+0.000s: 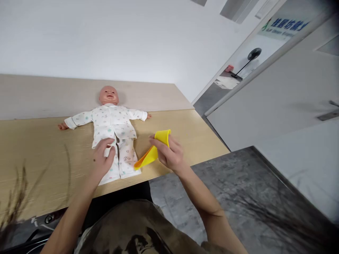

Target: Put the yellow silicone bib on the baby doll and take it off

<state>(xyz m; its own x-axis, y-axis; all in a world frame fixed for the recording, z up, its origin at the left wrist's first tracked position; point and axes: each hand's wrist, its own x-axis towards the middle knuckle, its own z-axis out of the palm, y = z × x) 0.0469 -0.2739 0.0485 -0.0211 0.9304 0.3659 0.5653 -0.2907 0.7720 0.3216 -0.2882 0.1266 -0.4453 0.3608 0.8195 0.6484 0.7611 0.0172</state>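
A baby doll (108,94) lies on its back on the wooden table, arms spread wide and head toward the wall. It wears a white patterned top (111,121) and matching trousers (126,158). My right hand (171,151) grips a yellow, cloth-like strip (149,157), folded over, whose lower end hangs by the doll's trouser leg; I cannot tell what kind of item it is. Over the doll's other leg hovers my left hand (103,157), fingers apart and curved, holding nothing. Whether it touches the trousers is unclear.
The table (209,141) ends in a front edge close to my body and a right edge beyond my right hand. A white wall stands behind it. To the right are a door (286,95), a doorway with a standing fan (254,54), and grey floor (225,190).
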